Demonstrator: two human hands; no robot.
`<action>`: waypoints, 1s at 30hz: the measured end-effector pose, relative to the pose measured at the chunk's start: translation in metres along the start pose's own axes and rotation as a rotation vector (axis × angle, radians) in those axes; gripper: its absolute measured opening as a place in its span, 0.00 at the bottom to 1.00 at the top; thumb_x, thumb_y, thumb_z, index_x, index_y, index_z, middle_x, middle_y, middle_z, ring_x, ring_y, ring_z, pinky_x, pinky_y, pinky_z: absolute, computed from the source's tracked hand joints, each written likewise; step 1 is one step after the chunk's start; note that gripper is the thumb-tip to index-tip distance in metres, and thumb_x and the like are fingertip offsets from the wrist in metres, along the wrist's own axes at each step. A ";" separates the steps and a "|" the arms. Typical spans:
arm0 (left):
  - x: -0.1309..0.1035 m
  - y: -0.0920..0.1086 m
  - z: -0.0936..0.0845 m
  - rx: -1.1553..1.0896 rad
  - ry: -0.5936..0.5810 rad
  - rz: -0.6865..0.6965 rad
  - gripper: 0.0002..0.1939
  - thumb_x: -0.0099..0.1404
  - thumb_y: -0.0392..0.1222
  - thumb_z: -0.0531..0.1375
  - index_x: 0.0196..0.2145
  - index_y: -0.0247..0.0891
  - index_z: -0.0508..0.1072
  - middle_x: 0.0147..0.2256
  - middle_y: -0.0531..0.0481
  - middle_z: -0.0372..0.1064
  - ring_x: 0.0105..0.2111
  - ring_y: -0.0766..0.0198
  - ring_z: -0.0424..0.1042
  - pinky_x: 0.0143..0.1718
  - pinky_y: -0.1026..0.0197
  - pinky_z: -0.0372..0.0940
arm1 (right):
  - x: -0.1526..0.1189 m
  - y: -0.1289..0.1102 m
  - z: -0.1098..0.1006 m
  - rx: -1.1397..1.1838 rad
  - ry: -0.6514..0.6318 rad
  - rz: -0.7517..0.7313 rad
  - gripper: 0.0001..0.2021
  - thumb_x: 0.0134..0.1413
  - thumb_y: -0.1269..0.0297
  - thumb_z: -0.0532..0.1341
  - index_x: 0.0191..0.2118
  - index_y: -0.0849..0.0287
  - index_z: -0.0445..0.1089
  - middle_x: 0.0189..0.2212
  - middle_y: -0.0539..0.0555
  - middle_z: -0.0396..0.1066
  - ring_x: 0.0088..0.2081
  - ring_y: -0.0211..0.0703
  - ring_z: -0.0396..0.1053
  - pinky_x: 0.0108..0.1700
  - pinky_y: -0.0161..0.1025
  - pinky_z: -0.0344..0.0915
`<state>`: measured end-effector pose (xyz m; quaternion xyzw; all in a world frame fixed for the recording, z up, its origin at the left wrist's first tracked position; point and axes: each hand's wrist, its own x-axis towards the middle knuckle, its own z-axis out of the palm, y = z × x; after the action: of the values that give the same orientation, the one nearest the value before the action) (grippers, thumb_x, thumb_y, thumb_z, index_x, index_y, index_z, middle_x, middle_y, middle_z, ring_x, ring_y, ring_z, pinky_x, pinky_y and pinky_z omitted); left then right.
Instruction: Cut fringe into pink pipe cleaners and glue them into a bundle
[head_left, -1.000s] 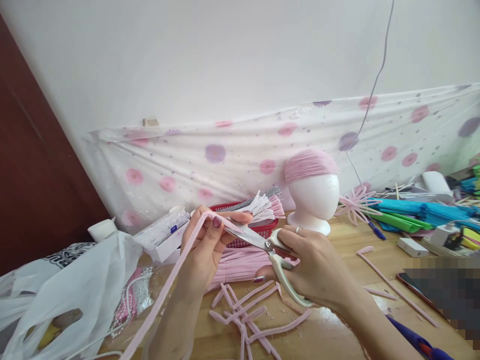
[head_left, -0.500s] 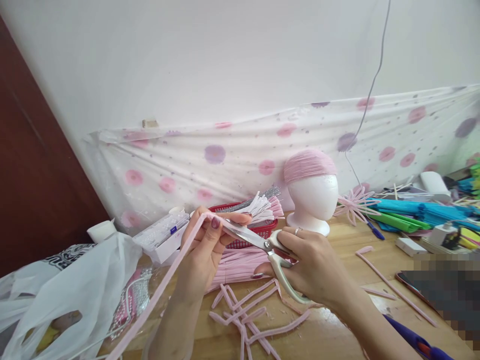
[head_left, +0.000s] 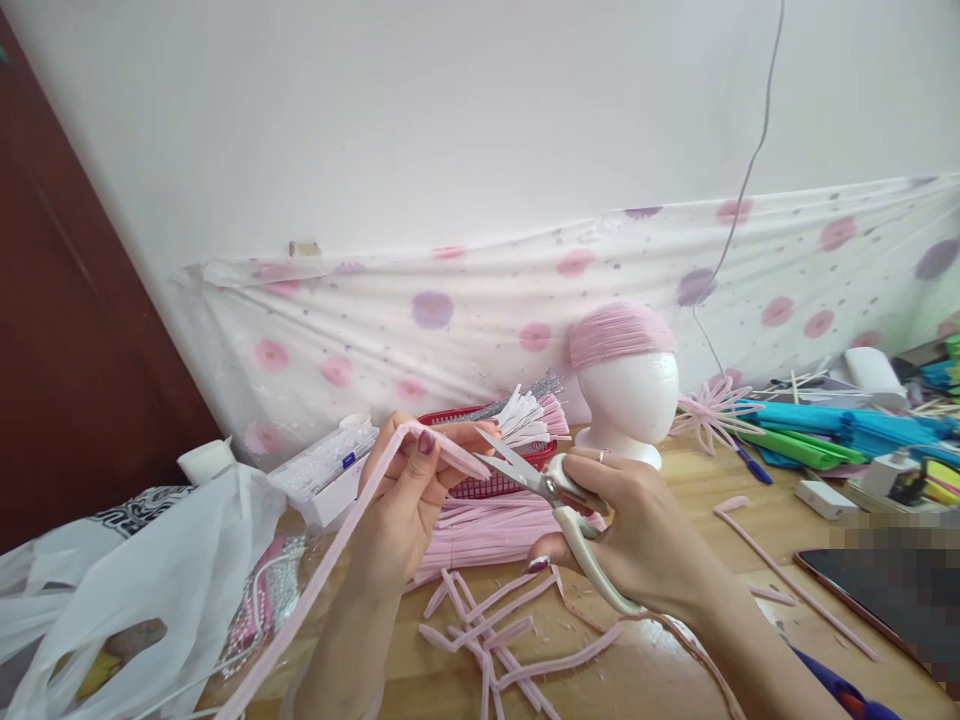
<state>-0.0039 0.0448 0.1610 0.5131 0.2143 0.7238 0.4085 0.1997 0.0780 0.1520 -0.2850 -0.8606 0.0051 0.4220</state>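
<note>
My left hand (head_left: 409,490) pinches a long pink pipe cleaner (head_left: 352,535) between thumb and fingers. The strip bends over the fingers; one end points right and the long part runs down to the lower left. My right hand (head_left: 637,520) grips white-handled scissors (head_left: 551,490), their blades parted and the tips close to the short end of the strip. Below my hands lie a bundle of pink pipe cleaners (head_left: 484,535) and several bent pink pieces (head_left: 487,630) on the wooden table (head_left: 660,680).
Behind stand a red basket (head_left: 544,455) of pipe cleaners and a white foam head (head_left: 634,400) with a pink cap. A plastic bag (head_left: 187,570) and a white box (head_left: 330,490) are left; a phone (head_left: 877,600), blue paper (head_left: 825,425) and a pink flower (head_left: 716,412) right.
The scissors have drawn back to the right and their blades have spread further apart. The short end of the pipe cleaner now shows in front of them. My left hand has barely moved.
</note>
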 end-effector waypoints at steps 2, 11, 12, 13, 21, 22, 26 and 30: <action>-0.001 0.000 0.000 -0.005 0.001 -0.003 0.11 0.64 0.45 0.64 0.28 0.39 0.67 0.37 0.47 0.80 0.43 0.55 0.79 0.42 0.56 0.74 | 0.000 0.000 -0.001 -0.023 -0.009 0.005 0.22 0.49 0.52 0.66 0.23 0.56 0.53 0.20 0.46 0.58 0.22 0.34 0.53 0.24 0.32 0.49; -0.001 0.003 0.005 -0.066 0.036 -0.001 0.09 0.63 0.44 0.65 0.29 0.39 0.71 0.36 0.48 0.81 0.38 0.59 0.80 0.43 0.60 0.74 | -0.002 -0.007 -0.005 -0.170 0.088 -0.075 0.17 0.49 0.57 0.65 0.23 0.56 0.56 0.20 0.47 0.61 0.21 0.35 0.56 0.24 0.33 0.50; -0.001 0.004 0.006 -0.083 0.053 0.008 0.08 0.62 0.43 0.65 0.29 0.39 0.72 0.35 0.48 0.81 0.37 0.60 0.80 0.43 0.60 0.74 | -0.003 -0.009 -0.008 -0.189 0.114 -0.090 0.16 0.49 0.57 0.64 0.23 0.56 0.56 0.20 0.47 0.61 0.22 0.35 0.56 0.24 0.33 0.51; -0.001 0.004 0.006 -0.098 0.066 0.017 0.07 0.62 0.43 0.66 0.29 0.39 0.73 0.35 0.49 0.81 0.36 0.61 0.80 0.42 0.61 0.74 | -0.005 -0.012 -0.010 -0.206 0.135 -0.102 0.16 0.50 0.57 0.64 0.23 0.56 0.56 0.20 0.47 0.61 0.22 0.35 0.56 0.24 0.33 0.51; -0.003 0.005 0.008 -0.109 0.029 0.025 0.06 0.65 0.42 0.62 0.30 0.41 0.75 0.37 0.49 0.81 0.40 0.60 0.80 0.46 0.58 0.73 | -0.007 -0.006 -0.017 -0.153 0.121 -0.058 0.20 0.51 0.54 0.65 0.23 0.55 0.54 0.20 0.46 0.59 0.21 0.35 0.55 0.23 0.33 0.51; -0.003 0.004 0.007 -0.110 0.025 0.021 0.06 0.66 0.41 0.62 0.30 0.40 0.75 0.37 0.48 0.81 0.40 0.59 0.80 0.46 0.57 0.73 | -0.007 -0.004 -0.015 -0.125 0.102 -0.036 0.20 0.51 0.53 0.66 0.23 0.55 0.53 0.19 0.46 0.58 0.21 0.35 0.55 0.23 0.33 0.51; -0.002 0.004 0.007 -0.127 0.051 -0.019 0.06 0.66 0.40 0.62 0.30 0.40 0.73 0.39 0.47 0.81 0.41 0.59 0.80 0.44 0.57 0.73 | -0.004 0.002 -0.008 -0.043 0.002 0.063 0.23 0.50 0.51 0.66 0.23 0.55 0.52 0.19 0.45 0.56 0.21 0.35 0.53 0.23 0.33 0.50; -0.005 0.007 0.013 -0.112 0.076 -0.060 0.08 0.64 0.42 0.64 0.29 0.39 0.70 0.40 0.47 0.81 0.41 0.58 0.79 0.45 0.55 0.72 | -0.004 0.002 -0.004 0.017 -0.088 0.120 0.25 0.49 0.48 0.67 0.22 0.55 0.50 0.19 0.45 0.56 0.22 0.35 0.52 0.23 0.34 0.48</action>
<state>0.0063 0.0354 0.1679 0.4552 0.2041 0.7410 0.4495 0.2058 0.0769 0.1510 -0.3319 -0.8597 0.0504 0.3850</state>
